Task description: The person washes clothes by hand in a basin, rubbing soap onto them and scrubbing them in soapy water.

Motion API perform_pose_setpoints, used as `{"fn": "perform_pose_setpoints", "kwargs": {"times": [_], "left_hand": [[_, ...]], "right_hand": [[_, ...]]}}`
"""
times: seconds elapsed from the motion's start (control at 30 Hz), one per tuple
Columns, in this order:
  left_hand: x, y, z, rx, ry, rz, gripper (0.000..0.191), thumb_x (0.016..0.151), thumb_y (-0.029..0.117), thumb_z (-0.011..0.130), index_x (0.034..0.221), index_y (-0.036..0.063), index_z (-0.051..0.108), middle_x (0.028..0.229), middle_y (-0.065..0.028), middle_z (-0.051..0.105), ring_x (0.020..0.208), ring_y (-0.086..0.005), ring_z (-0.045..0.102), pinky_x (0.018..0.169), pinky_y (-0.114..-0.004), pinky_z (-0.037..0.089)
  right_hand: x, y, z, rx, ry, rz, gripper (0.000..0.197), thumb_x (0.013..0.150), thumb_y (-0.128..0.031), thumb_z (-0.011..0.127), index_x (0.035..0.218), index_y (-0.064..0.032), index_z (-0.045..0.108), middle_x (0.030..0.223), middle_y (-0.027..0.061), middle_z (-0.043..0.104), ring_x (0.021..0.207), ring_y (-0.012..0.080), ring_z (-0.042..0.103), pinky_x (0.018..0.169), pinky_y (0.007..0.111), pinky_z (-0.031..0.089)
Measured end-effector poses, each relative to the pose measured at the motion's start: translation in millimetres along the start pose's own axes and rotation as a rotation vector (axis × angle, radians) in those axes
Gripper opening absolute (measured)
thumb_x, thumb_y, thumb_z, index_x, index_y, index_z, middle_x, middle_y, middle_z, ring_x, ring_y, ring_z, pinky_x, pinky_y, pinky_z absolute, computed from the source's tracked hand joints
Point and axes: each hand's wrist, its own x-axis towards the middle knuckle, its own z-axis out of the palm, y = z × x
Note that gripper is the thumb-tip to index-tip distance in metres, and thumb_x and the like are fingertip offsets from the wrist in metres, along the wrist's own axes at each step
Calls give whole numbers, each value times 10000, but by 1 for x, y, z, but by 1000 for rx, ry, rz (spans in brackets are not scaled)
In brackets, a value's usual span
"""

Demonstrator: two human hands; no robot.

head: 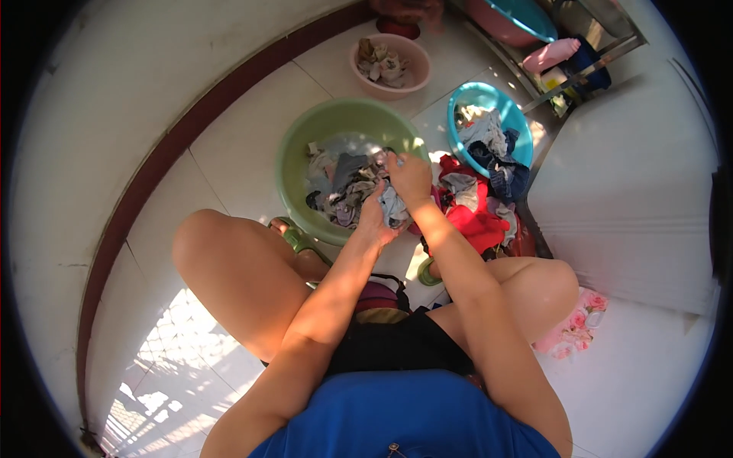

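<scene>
A large green plastic basin [295,143] stands on the floor before me, holding water and a heap of wet clothes [349,177] in grey, beige and dark tones. Over its right side, my left hand [379,220] grips a light grey-white cloth [393,207] from below and the left. My right hand [410,176] is closed on the upper part of the same bunch, its fingers bent inwards. Part of the cloth is hidden between the hands. Just right of the basin lies a pile of red and grey clothes [475,223].
A pink basin [422,66] with pale cloths stands beyond the green one. At the right, a turquoise basin [524,137] holds white cloth and denim, partly hanging over its rim. A metal rack [607,51] stands at the upper right, near a white wall panel [624,172]. My sandalled feet flank the green basin's near side.
</scene>
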Motion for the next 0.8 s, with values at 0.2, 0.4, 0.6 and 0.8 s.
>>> {"fn": "perform_pose_setpoints", "kwargs": {"times": [0.2,0.4,0.6,0.8], "left_hand": [[20,32,-100,-140,-332,482,355,877,415,451,960,94,580,668,9,458,644,-166,486,670,-315,440],[19,10,-24,-39,54,84,377,864,380,494,1056,63,562,1060,-97,596,973,-265,562,865,-409,428],[23,19,-20,-334,-46,255,464,878,417,476,1178,64,449,1207,-125,485,1119,-298,463,971,-433,358],[23,-4,-14,-222,-234,30,405,916,339,434,1231,86,402,1276,-104,434,1183,-276,412,1004,-447,333]], "right_hand": [[-48,-43,22,162,-59,-178,261,726,-353,606,707,-98,657,581,189,575,590,370,583,548,429,477],[2,22,12,-92,62,-32,332,787,-364,543,702,-64,656,622,218,576,636,397,573,543,447,469],[23,18,-8,679,-90,281,554,789,-501,581,850,46,647,684,94,608,650,151,531,625,309,428],[12,20,-8,716,-264,147,474,815,-416,585,877,52,619,726,82,607,681,124,526,619,284,429]]}}
